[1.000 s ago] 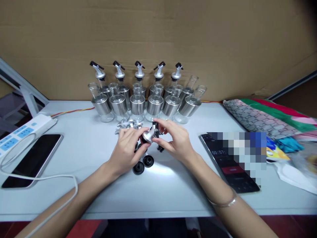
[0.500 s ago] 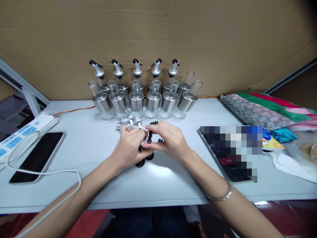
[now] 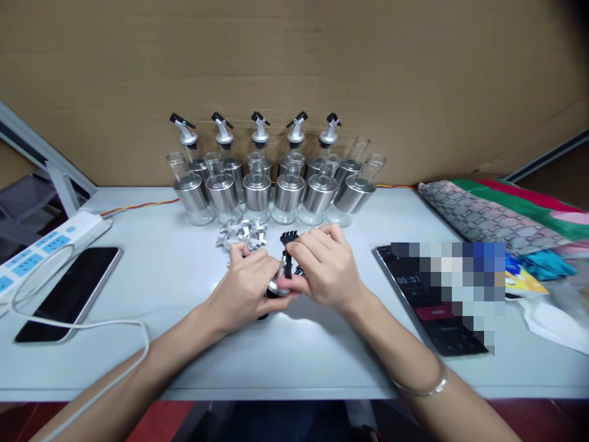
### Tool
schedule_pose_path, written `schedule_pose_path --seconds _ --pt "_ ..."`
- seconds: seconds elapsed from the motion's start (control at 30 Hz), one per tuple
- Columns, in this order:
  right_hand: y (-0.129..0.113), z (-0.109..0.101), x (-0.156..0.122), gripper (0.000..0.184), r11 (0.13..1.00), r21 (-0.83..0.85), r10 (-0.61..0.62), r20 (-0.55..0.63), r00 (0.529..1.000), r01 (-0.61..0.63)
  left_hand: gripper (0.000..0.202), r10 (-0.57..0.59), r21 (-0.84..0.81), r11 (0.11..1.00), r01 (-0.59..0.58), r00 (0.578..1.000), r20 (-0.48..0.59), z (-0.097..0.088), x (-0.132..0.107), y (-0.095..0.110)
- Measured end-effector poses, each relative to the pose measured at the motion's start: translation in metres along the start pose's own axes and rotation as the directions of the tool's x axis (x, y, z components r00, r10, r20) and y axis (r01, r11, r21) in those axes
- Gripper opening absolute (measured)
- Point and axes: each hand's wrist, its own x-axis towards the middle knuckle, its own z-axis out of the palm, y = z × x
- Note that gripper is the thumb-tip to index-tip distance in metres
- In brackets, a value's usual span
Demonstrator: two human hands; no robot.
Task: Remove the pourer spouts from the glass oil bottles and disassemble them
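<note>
My left hand (image 3: pixel 246 282) is closed around a silver pourer spout (image 3: pixel 277 286), mostly hidden by the fingers. My right hand (image 3: pixel 327 265) pinches a small black lever (image 3: pixel 288 266) between thumb and forefinger, against the top of that spout. Whether the two parts are joined, I cannot tell. Just beyond my left hand lies a pile of silver spout bodies (image 3: pixel 242 233). Several black levers (image 3: pixel 289 236) lie behind my right hand. Beneath my left hand, a black stopper part (image 3: pixel 263 317) shows only in part.
Glass bottles with steel sleeves (image 3: pixel 257 193) stand in two rows at the back; several rear ones carry pourers (image 3: pixel 224 132). On the left are a phone (image 3: pixel 69 294), a power strip (image 3: pixel 55 245) and a white cable (image 3: pixel 92 320). A phone with a timer (image 3: pixel 427 294) lies right, near patterned fabric (image 3: pixel 473 215).
The view has shifted slightly. My right fingers have curled in more, and the black lever at the spout now stands more upright. Both hands keep their hold.
</note>
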Motion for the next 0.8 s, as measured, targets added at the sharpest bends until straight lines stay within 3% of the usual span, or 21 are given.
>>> schedule_pose_path --seconds 0.4,0.43,0.5,0.57,0.6,0.73,0.8 --pt "0.002 0.002 0.000 0.055 0.997 -0.066 -0.051 -0.010 0.999 0.051 0.042 -0.055 -0.056 0.997 0.058 0.997 0.051 0.002 -0.001 0.000" --pt "0.002 0.003 -0.001 0.054 1.000 -0.020 -0.024 -0.030 0.999 0.023 0.043 -0.040 -0.049 0.998 0.043 0.998 0.055 0.001 -0.001 0.001" --pt "0.000 0.003 -0.002 0.051 0.973 0.183 0.162 -0.124 0.979 -0.137 0.041 0.018 -0.032 0.999 -0.016 0.997 0.076 0.000 0.000 0.001" --pt "0.000 0.002 -0.002 0.048 0.882 0.382 0.368 -0.195 0.909 -0.275 0.038 0.080 -0.020 0.997 -0.078 0.992 0.100 -0.001 0.001 -0.001" --pt "0.001 0.001 -0.002 0.046 0.859 0.411 0.416 -0.213 0.884 -0.305 0.037 0.094 -0.015 0.996 -0.093 0.991 0.101 -0.001 0.001 -0.003" --pt "0.011 0.001 -0.004 0.032 0.894 0.219 0.422 -0.125 0.898 -0.390 0.041 0.056 0.023 0.998 -0.057 0.998 0.020 -0.005 0.000 -0.014" --pt "0.020 0.004 -0.006 0.023 0.838 0.184 0.525 -0.015 0.851 -0.513 0.040 0.061 0.046 0.997 -0.060 0.998 -0.023 -0.008 0.000 -0.018"
